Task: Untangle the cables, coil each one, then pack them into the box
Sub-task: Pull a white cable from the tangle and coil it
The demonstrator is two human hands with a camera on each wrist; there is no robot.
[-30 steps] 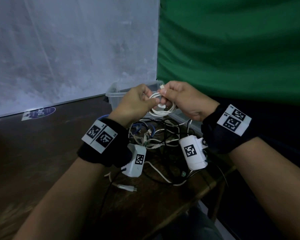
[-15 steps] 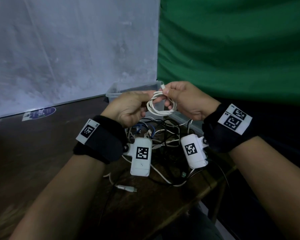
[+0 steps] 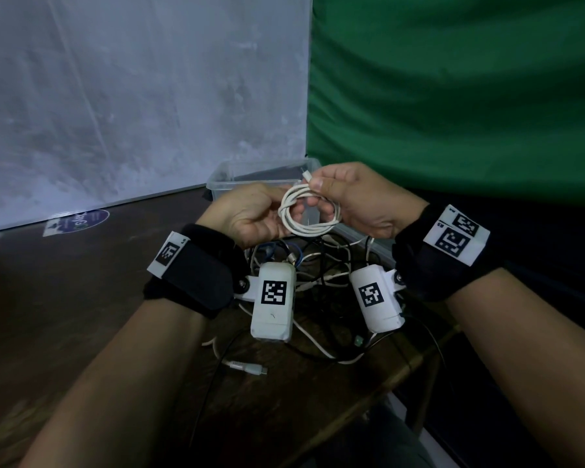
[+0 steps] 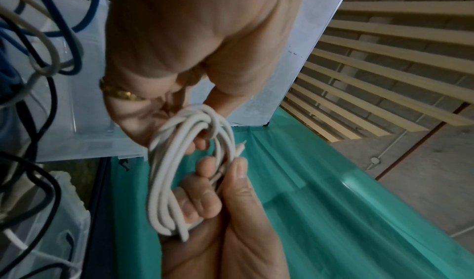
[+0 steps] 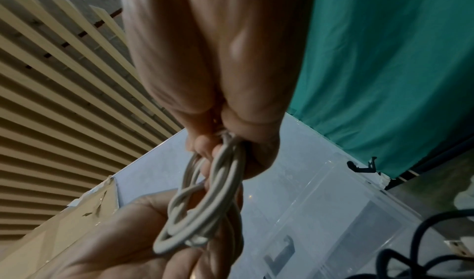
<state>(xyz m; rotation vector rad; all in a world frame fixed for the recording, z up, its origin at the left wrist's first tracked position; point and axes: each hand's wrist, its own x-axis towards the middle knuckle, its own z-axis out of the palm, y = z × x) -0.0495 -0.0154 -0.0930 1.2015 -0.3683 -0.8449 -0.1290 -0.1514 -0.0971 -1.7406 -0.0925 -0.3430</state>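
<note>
Above the tangle on the table [image 3: 81, 298], a person holds a small white cable [image 3: 309, 214] already wound into several loops, raised between both hands just in front of the clear plastic box [image 3: 260, 172]. The right hand [image 3: 355, 201] pinches the top of the coil between thumb and forefinger, with the plug end poking up past the thumb; the other fingers curl through the loops from that side. The left hand [image 3: 250, 214] has its fingers curled round the opposite side of the coil, steadying it, as the left wrist view shows plainly. Beneath the hands lies the heap of loose cables [image 3: 304, 265], white, black and blue strands crossing one another, and one stray white plug [image 3: 247, 368] lies nearer the table edge. This looks like the close of the coiling step for this one cable, the rest of the pile not yet sorted. The next move, I would judge, calls for keeping the loops pinched together so they do not spring apart, then carrying the coil forward over the box rim and setting it down inside.
</note>
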